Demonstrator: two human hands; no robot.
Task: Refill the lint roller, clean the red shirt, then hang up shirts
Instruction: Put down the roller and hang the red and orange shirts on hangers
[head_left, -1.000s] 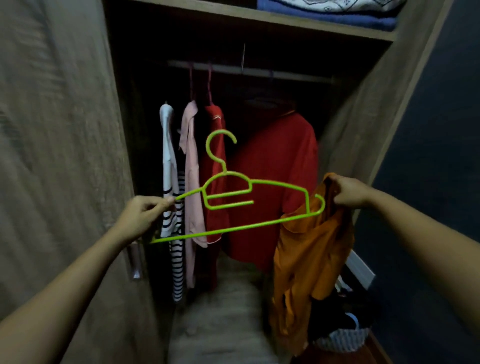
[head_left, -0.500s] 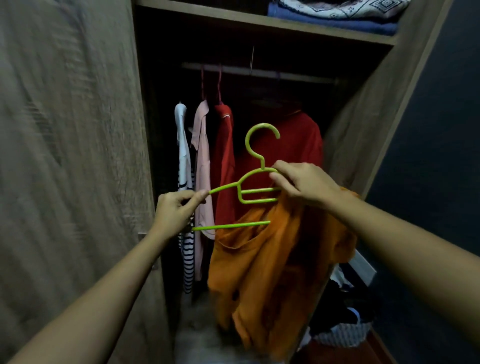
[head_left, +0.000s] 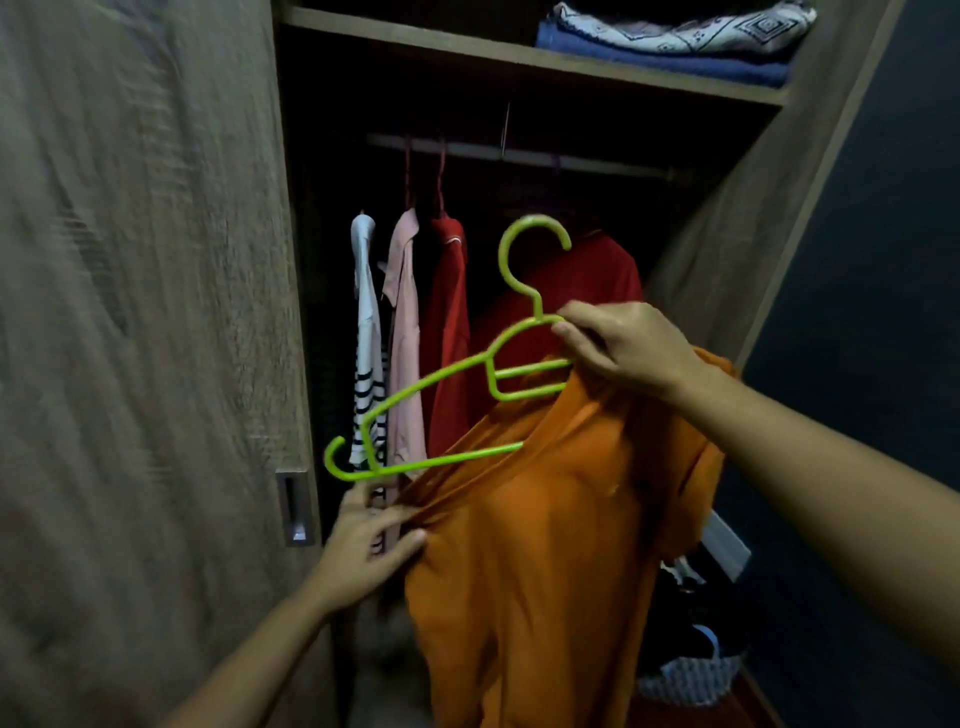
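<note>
— Where do our fingers sit?
— Our right hand (head_left: 623, 353) pinches the green hanger (head_left: 441, 384) just under its hook. Our left hand (head_left: 363, 545) pinches a fold of the orange shirt (head_left: 545, 545), right below the hanger's bare end.
— And the shirts?
— The orange one drapes beneath our right fingers, with half the hanger inside it. The red shirt (head_left: 597, 273) hangs beyond those fingers, under the rail (head_left: 571, 158).

Light: dim overall; front faces lit, source not seen.
Brightest: orange fabric shirt (head_left: 545, 545), lime-green plastic hanger (head_left: 431, 379).
Shadow: dark wardrobe interior (head_left: 322, 234) nearly black at back.
Blur: grey-brown woodgrain wardrobe door (head_left: 145, 312) motion-smeared.
Edges: wide-angle bend, uprights lean.
</note>
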